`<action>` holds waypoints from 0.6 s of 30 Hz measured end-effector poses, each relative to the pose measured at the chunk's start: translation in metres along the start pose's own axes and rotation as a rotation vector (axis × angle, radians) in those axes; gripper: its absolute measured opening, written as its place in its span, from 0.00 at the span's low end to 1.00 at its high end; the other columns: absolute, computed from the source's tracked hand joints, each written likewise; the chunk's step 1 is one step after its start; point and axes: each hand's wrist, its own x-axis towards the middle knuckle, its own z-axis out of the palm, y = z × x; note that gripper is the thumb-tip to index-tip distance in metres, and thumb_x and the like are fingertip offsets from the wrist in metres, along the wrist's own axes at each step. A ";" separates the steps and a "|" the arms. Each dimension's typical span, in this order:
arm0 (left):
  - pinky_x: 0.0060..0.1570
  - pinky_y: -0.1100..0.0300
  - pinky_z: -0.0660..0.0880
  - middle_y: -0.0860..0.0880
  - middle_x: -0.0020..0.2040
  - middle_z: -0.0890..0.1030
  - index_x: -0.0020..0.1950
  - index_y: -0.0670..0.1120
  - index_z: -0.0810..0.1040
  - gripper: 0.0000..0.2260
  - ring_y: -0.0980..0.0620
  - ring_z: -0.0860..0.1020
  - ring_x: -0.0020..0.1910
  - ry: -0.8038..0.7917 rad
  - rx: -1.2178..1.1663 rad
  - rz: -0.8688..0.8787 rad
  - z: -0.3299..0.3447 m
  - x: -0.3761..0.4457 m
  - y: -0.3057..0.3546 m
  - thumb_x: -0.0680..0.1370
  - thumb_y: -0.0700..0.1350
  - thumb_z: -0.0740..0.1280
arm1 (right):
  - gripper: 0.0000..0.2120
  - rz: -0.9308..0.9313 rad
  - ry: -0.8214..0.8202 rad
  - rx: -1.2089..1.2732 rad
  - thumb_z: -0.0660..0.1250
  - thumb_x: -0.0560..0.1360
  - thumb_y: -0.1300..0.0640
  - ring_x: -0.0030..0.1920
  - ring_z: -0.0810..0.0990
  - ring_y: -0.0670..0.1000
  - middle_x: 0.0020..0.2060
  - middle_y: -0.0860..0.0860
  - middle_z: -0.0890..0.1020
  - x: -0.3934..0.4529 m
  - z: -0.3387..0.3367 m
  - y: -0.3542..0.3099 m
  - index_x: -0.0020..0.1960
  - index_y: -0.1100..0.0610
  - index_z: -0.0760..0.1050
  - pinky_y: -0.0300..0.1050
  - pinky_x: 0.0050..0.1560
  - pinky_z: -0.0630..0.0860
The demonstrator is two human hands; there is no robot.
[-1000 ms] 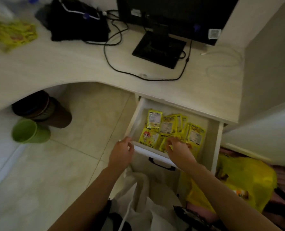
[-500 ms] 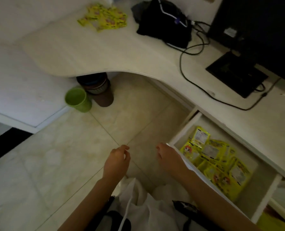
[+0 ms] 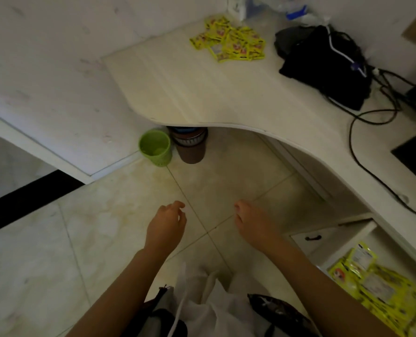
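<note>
Green cup (image 3: 155, 148): floor (image 3: 56, 263), left of centre, just beside brown bin (image 3: 190, 147).
Black bag (image 3: 323, 66): tabletop (image 3: 190, 93), upper right.

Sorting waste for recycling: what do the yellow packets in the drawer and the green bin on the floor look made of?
Yellow packets: likely thin plastic or foil film, printed, with flat sealed edges. Green bin: probably moulded plastic, matte, one even colour, what look like small holes low in its wall.

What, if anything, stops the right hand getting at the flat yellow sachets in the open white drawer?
Probably nothing, so likely yes. The right hand hangs empty over the floor; the open white drawer lies just to its right, its flat yellow sachets uncovered.
</note>
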 end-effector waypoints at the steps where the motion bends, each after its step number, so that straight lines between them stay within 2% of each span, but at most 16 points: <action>1: 0.46 0.58 0.76 0.49 0.51 0.81 0.62 0.50 0.75 0.12 0.51 0.77 0.50 0.006 0.006 -0.005 -0.006 0.011 -0.005 0.80 0.47 0.59 | 0.13 -0.008 0.007 0.001 0.54 0.80 0.56 0.50 0.77 0.53 0.51 0.53 0.79 0.011 -0.002 -0.007 0.62 0.58 0.70 0.41 0.44 0.69; 7: 0.46 0.57 0.75 0.48 0.51 0.81 0.62 0.49 0.75 0.12 0.50 0.77 0.52 0.049 0.000 0.000 -0.034 0.074 -0.019 0.80 0.46 0.59 | 0.15 -0.034 -0.005 0.009 0.56 0.79 0.58 0.53 0.77 0.54 0.55 0.56 0.79 0.076 -0.016 -0.042 0.63 0.59 0.70 0.46 0.52 0.73; 10: 0.46 0.57 0.75 0.49 0.51 0.81 0.62 0.48 0.75 0.12 0.50 0.77 0.53 0.067 -0.003 0.005 -0.044 0.109 -0.021 0.80 0.46 0.59 | 0.14 -0.038 -0.006 0.001 0.57 0.79 0.57 0.53 0.78 0.54 0.55 0.56 0.79 0.111 -0.025 -0.054 0.62 0.59 0.71 0.45 0.50 0.73; 12: 0.46 0.56 0.75 0.49 0.51 0.81 0.61 0.48 0.76 0.11 0.50 0.77 0.53 0.079 0.000 0.009 -0.051 0.136 -0.020 0.80 0.46 0.59 | 0.15 -0.039 -0.007 -0.001 0.57 0.79 0.56 0.55 0.77 0.55 0.57 0.55 0.78 0.136 -0.035 -0.060 0.64 0.58 0.70 0.46 0.53 0.74; 15: 0.46 0.56 0.75 0.48 0.50 0.81 0.60 0.48 0.76 0.11 0.49 0.77 0.51 0.099 0.004 -0.003 -0.062 0.178 -0.015 0.80 0.47 0.60 | 0.16 -0.068 0.016 -0.026 0.57 0.79 0.56 0.57 0.76 0.56 0.58 0.56 0.78 0.178 -0.052 -0.066 0.65 0.58 0.70 0.50 0.57 0.74; 18: 0.44 0.58 0.73 0.48 0.49 0.80 0.58 0.48 0.76 0.10 0.49 0.77 0.48 0.121 0.005 -0.018 -0.072 0.220 -0.007 0.80 0.47 0.60 | 0.15 -0.108 0.025 -0.042 0.57 0.79 0.56 0.56 0.77 0.57 0.57 0.57 0.78 0.222 -0.072 -0.072 0.63 0.58 0.71 0.49 0.57 0.74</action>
